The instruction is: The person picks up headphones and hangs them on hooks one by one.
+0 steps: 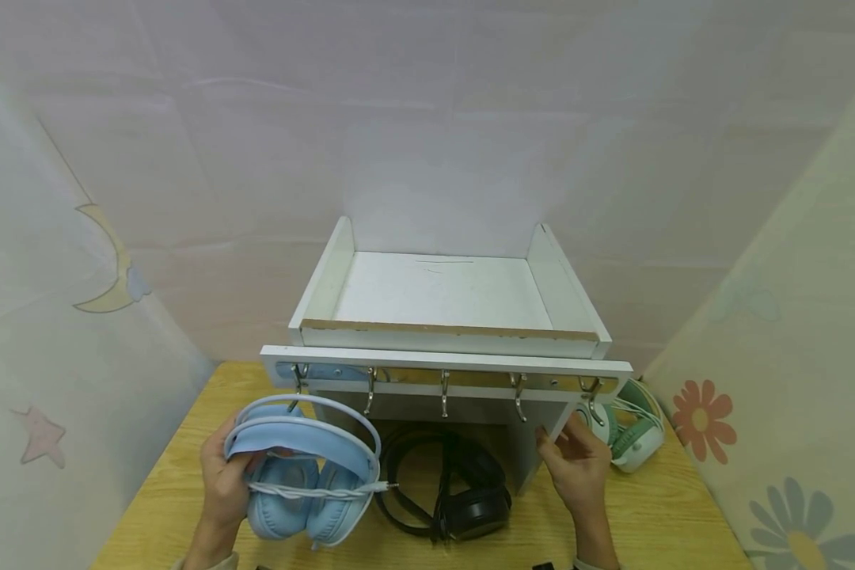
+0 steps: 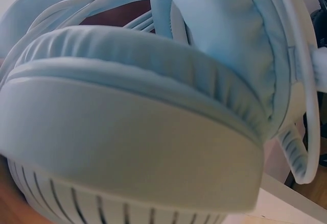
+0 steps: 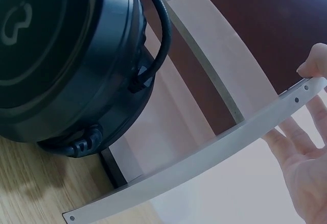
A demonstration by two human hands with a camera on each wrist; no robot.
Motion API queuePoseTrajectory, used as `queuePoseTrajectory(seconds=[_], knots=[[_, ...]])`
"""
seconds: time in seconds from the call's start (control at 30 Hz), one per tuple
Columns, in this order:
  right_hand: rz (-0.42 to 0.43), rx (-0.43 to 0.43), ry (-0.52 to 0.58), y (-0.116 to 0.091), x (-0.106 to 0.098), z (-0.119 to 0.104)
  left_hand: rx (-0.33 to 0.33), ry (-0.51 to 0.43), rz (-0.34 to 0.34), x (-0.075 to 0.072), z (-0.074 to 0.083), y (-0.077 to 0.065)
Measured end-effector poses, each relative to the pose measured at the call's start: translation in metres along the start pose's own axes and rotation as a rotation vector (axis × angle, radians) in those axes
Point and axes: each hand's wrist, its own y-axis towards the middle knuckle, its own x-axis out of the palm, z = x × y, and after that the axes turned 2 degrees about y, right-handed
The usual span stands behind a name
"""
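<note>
My left hand [image 1: 224, 479] holds light-blue headphones [image 1: 301, 437] by the side of the headband, in front of the left end of a white shelf rack [image 1: 445, 339]. A thin white cable is wound across the ear cups, its plug pointing right. The left wrist view is filled by the ear cups [image 2: 127, 127]. My right hand [image 1: 577, 467] grips the front edge of the rack's right side panel [image 1: 537, 443], thumb on the inner face and fingers on the outer in the right wrist view. Metal hooks [image 1: 445, 394] line the rack's front rail, the leftmost just above the blue headband.
Black headphones [image 1: 473, 514] lie on the wooden table [image 1: 641, 522] under the rack, their ear cup [image 3: 61, 55] large in the right wrist view. Green and white headphones [image 1: 637, 443] lie to the right of the rack. Patterned cloth walls [image 1: 755, 317] surround the table.
</note>
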Motion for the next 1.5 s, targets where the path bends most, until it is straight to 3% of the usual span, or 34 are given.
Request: queuePoseTrajectory(seconds=[0.17, 0.6, 1.5], knots=[[-0.005, -0.004, -0.004, 0.0006, -0.0019, 0.0005, 0.015, -0.044, -0.032, 0.0006, -0.0029, 0.0001], [-0.005, -0.008, -0.003, 0.0009, -0.0027, 0.0008, -0.009, 0.016, -0.012, 0.0005, -0.0056, -0.0018], [-0.003, -0.001, -0.014, -0.0003, -0.0002, 0.0011, -0.018, -0.022, -0.052, -0.0025, -0.0102, -0.0072]])
